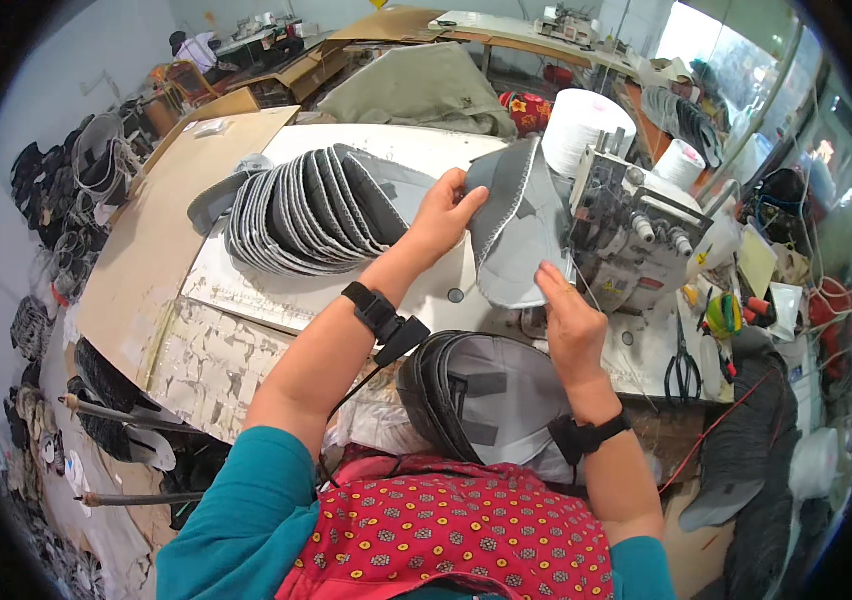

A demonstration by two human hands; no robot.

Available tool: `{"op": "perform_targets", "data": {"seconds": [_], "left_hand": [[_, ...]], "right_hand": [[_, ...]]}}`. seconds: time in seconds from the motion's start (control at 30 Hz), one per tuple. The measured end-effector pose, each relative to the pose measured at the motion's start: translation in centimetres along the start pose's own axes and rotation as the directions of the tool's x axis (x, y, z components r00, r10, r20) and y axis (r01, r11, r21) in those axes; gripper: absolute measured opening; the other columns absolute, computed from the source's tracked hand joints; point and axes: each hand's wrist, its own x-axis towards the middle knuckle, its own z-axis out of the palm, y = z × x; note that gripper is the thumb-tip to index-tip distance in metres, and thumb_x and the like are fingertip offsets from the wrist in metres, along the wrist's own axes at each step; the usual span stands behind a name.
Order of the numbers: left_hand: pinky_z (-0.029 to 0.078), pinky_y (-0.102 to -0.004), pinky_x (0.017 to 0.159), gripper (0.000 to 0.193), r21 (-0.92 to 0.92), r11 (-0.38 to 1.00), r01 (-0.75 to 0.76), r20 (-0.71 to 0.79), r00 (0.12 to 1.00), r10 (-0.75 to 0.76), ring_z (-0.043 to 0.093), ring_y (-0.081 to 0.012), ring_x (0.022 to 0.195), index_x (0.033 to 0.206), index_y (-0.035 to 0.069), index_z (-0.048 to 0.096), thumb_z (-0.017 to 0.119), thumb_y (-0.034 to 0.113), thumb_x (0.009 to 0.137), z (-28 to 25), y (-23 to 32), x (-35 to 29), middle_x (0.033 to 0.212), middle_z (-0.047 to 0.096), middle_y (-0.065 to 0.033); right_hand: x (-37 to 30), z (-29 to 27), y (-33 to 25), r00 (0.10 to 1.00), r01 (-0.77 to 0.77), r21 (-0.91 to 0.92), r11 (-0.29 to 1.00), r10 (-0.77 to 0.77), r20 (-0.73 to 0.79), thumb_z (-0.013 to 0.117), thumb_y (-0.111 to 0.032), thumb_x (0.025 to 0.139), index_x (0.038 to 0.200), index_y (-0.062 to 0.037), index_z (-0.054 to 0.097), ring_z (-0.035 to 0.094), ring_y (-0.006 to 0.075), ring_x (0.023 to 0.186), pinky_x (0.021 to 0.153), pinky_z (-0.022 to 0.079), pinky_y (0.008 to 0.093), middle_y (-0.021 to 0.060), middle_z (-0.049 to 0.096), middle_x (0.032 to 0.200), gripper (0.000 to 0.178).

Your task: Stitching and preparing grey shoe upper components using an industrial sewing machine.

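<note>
A curved grey fabric piece [530, 235], its edge bound with pale overlock stitching, is held up beside the sewing machine [626, 235]. My left hand [446, 214] pinches its upper left side between thumb and fingers. At its lower right edge, my right hand [574, 318] grips the piece with closed fingers, close to the machine. The machine partly hides the right side of the piece. To the left, a row of similar stitched grey pieces [291, 215] stands nested on the white table [426, 285]. More grey pieces [511, 375] rest stacked at my lap, between my forearms.
A large white thread cone [586, 130] and a smaller cone [679, 163] stand behind the machine. Black scissors [683, 376] lie at the table's right. A brown board [136, 270] extends the table leftward. Dark pieces [746, 460] hang at lower right.
</note>
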Motion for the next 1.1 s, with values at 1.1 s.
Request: {"op": "perform_targets", "data": {"seconds": [1.1], "left_hand": [[0.047,-0.0253,0.053,0.028,0.046,0.988,0.15,-0.018,0.989,-0.149,0.062,-0.0117,0.059,0.094,-0.006,0.058,0.069,0.02,0.091,4.7,2.4,-11.4,0.072,0.066,-0.0064]], "right_hand": [[0.5,-2.0,1.3,0.9,-0.437,0.353,0.827,0.404,0.165,0.066,0.009,0.082,0.104,0.0015,0.068,0.071,0.0166,0.084,0.066,0.057,0.028,0.0117,0.071,0.109,0.024]]}}
